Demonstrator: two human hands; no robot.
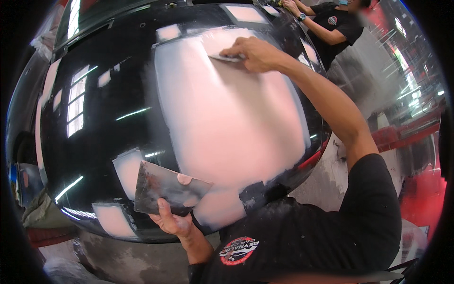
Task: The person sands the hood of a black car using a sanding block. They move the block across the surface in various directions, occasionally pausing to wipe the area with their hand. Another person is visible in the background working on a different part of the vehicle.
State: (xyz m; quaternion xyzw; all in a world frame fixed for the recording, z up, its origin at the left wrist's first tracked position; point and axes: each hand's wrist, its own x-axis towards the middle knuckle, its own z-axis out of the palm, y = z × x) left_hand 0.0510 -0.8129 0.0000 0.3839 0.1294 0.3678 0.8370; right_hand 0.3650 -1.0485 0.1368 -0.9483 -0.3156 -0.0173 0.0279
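Head view, left to right: a glossy black, curved car panel (pixel 123 99) is filling much of the scene, with a small pale-pink patch (pixel 113 219) showing at its lower left. Just beside that, the left hand (pixel 174 221) is gripping a smeared grey rectangular plate (pixel 158 191), thumb on top, a rounded pink dab (pixel 184 179) sitting near its upper edge. Next, a large pale-pink patch (pixel 227 132) is covering the panel's middle. Near its top, the right hand (pixel 255 53) is gripping a thin, flat spreader (pixel 228 58) and holding it against the patch. Farther right, a co-worker in a black T-shirt (pixel 333 31) is standing beside the panel.
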